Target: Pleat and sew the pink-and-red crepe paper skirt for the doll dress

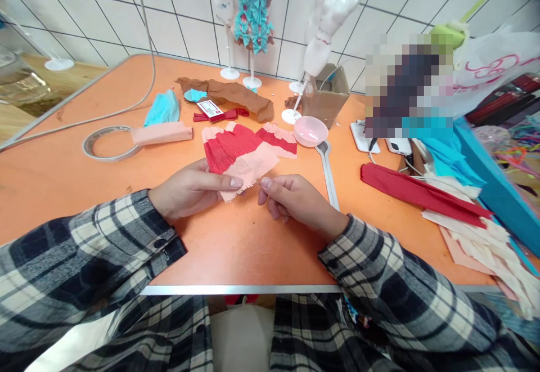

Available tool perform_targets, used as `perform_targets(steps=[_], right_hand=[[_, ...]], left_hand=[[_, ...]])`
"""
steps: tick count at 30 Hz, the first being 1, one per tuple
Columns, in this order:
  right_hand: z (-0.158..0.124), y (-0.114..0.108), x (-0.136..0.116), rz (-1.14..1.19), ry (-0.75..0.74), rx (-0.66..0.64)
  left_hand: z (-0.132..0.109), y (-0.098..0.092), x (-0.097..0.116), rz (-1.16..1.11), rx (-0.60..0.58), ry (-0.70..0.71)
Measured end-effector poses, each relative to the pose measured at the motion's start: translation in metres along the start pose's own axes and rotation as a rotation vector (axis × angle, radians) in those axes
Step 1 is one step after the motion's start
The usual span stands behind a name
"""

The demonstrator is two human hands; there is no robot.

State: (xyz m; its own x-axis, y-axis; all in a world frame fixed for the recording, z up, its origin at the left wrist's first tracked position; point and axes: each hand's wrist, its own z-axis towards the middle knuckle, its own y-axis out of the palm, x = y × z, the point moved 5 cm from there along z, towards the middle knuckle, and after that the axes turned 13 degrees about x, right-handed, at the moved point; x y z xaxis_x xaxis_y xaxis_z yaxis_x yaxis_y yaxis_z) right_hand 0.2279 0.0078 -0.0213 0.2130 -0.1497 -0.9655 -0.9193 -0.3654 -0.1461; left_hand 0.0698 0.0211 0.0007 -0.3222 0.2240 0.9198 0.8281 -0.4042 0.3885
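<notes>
My left hand [192, 189] pinches the near edge of a pink and red crepe paper piece [238, 158] that lies on the orange table [228, 248]. My right hand [291, 197] is closed in a pinch just right of that piece's fringed corner; what its fingertips hold is too small to make out. A second pink and red crepe piece [278, 138] lies just behind the first. Both arms wear checked sleeves.
A tape roll [105, 142], a pink paper roll [162, 133], blue paper [162, 108], brown crepe [236, 95] and a pink bowl [310, 130] lie behind. Small mannequins [253, 17] stand at the wall. Red and cream paper strips [422, 192] pile at right.
</notes>
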Motion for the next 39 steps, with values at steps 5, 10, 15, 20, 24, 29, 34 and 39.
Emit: perform_targets(steps=[5,10,15,20,24,29,34,39], right_hand=[[0.0007,0.0003,0.0012,-0.001,-0.002,-0.002],[0.0005,0.0016,-0.0001,-0.005,0.012,-0.015],[0.0001,0.002,-0.0015,0.007,0.011,-0.012],[0.0003,0.0016,0.0007,0.028,0.006,-0.011],[-0.0007,0.0015,0.0012,0.033,-0.001,-0.024],[-0.0024,0.002,-0.0012,0.022,-0.006,-0.032],[-0.0016,0.0022,-0.0022,0.013,-0.024,-0.033],[-0.0016,0.0022,-0.0017,0.023,-0.026,-0.031]], left_hand=[[0.0001,-0.0027,-0.0009,-0.007,0.006,0.01],[-0.0003,-0.0036,0.0003,0.0,0.004,0.022],[0.0002,-0.0081,-0.0005,-0.006,0.06,0.044],[-0.0002,-0.0033,-0.0022,0.009,-0.005,0.027],[-0.0008,-0.0053,-0.002,0.008,0.026,0.02],[-0.001,-0.0101,0.0001,-0.031,0.097,0.031],[-0.0008,-0.0043,-0.0008,-0.017,0.03,0.008],[-0.0011,-0.0017,0.0,0.009,0.022,0.011]])
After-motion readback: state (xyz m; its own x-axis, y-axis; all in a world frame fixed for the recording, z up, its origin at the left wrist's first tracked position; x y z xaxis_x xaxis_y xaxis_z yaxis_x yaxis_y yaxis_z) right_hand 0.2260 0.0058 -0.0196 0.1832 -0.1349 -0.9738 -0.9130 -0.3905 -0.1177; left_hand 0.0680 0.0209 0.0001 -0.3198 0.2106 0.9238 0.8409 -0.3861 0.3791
